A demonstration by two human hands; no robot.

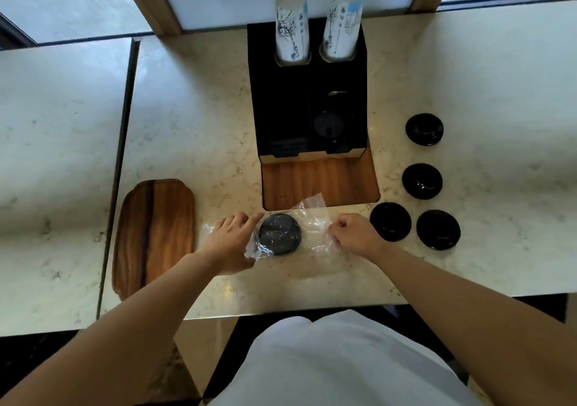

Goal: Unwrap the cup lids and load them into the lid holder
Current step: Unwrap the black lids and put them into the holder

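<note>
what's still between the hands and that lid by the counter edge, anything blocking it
Clear plastic wrap still covers the lid. The left hand touches the wrap at the lid's left; the right hand pinches it on the right. Nothing else visibly blocks it.

two bare forearms are seen from above, each ending in a bare hand: the left hand (229,240) and the right hand (354,232). no sleeves are seen on the forearms, and no watch, ring or glove is worn. a plain white top (340,365) is worn over the torso, smooth and unmarked, seen at the bottom of the view between the arms.
</note>
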